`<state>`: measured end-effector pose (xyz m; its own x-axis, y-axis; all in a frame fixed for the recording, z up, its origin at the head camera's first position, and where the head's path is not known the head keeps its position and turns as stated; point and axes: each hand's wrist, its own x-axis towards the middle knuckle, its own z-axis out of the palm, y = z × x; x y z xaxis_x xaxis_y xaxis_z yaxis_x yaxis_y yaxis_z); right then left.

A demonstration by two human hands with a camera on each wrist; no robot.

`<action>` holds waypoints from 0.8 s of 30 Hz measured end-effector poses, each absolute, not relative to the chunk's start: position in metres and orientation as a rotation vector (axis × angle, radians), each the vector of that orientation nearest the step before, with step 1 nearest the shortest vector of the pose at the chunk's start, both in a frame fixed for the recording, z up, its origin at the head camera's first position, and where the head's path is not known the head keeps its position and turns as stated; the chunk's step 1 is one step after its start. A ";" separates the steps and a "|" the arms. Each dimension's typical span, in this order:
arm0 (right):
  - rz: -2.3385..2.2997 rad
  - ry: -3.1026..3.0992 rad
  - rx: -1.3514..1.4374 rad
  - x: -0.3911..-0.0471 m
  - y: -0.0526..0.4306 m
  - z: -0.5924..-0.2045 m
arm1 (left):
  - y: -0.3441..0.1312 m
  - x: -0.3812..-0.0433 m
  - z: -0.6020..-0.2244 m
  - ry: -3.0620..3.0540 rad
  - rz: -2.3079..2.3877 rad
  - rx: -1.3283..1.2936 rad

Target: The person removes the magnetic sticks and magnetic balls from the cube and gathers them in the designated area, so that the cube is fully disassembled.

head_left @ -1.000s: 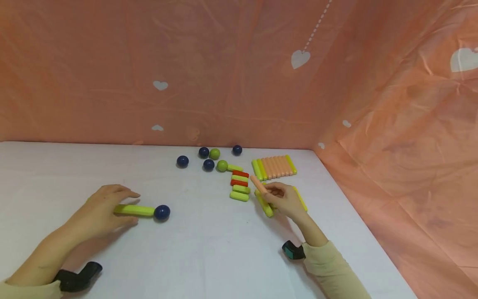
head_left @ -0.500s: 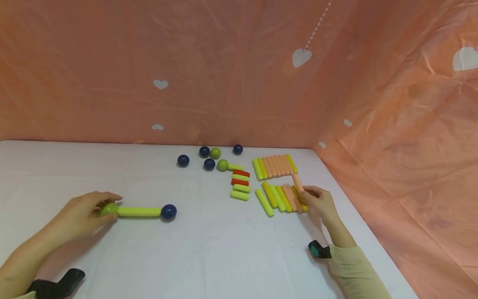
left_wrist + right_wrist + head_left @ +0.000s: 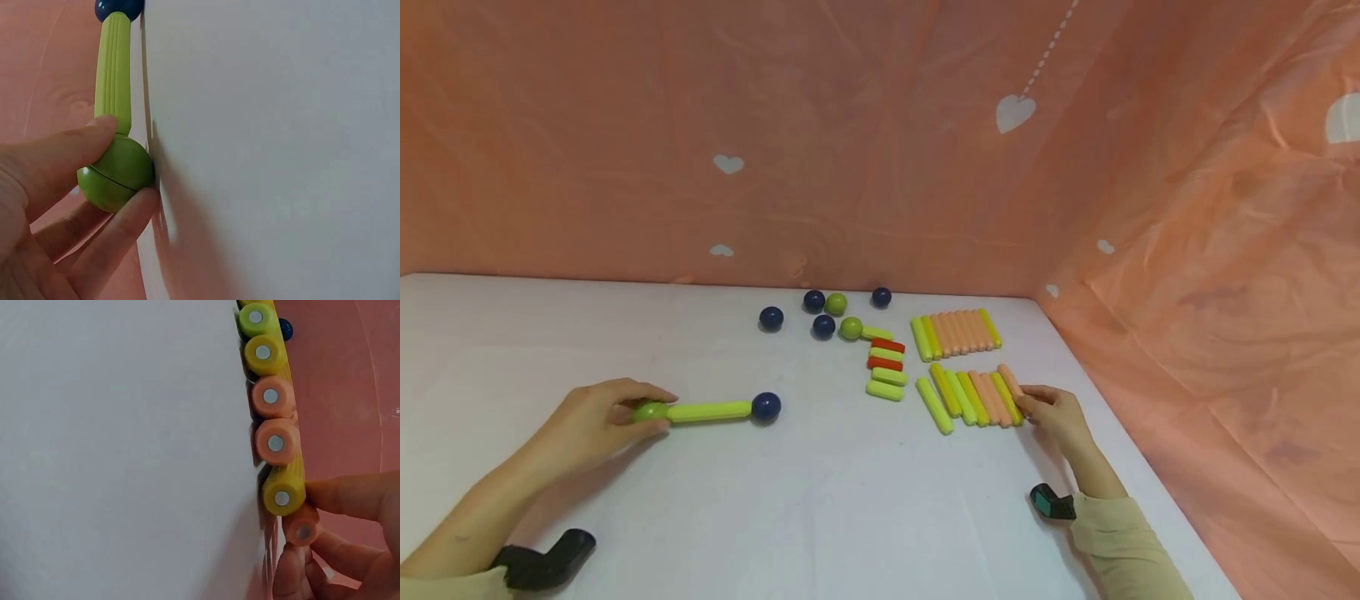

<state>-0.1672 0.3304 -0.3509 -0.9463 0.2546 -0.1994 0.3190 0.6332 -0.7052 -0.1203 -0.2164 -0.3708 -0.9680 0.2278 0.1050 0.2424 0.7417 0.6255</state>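
Observation:
At the left, my left hand [image 3: 598, 421] pinches a green ball [image 3: 119, 172] between thumb and fingers. A lime rod [image 3: 709, 412] joins that ball to a dark blue ball [image 3: 766, 407] at its far end. Over on the right, my right hand [image 3: 1060, 417] pinches the near part of a peach rod [image 3: 1009, 379]. This rod is against the right end of a row of yellow, lime and peach rods, beside a yellow rod [image 3: 284, 494]. Silvery discs show in the rod ends in the right wrist view. One lime rod [image 3: 935, 406] lies slightly apart at the row's left.
Behind the row lies a second row of rods [image 3: 961, 332]. Short red and lime sticks [image 3: 886, 364] form a column to its left. Several loose balls [image 3: 823, 326] sit near the back edge, plus a green ball [image 3: 851, 328] with a short stick. An orange curtain [image 3: 850, 150] hangs behind.
My right hand carried the peach rod rightward across the row and lowered it at the right end. My left hand shifted from over the lime rod to the green ball; the joined piece moved right.

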 end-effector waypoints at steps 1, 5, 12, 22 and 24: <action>-1.191 2.774 0.485 -0.168 0.331 -0.351 | -0.215 -0.121 -0.371 -2.909 -1.051 -0.397; -1.132 2.822 0.465 -0.168 0.326 -0.348 | -0.210 -0.120 -0.373 -2.902 -1.059 -0.404; -1.217 2.952 0.288 -0.172 0.291 -0.343 | -0.203 -0.123 -0.375 -2.877 -1.043 -0.403; -1.376 2.879 -0.054 -0.185 0.224 -0.344 | -0.183 -0.126 -0.376 -2.836 -1.106 -0.441; -1.405 2.860 -0.121 -0.187 0.211 -0.345 | -0.180 -0.127 -0.376 -2.827 -1.104 -0.459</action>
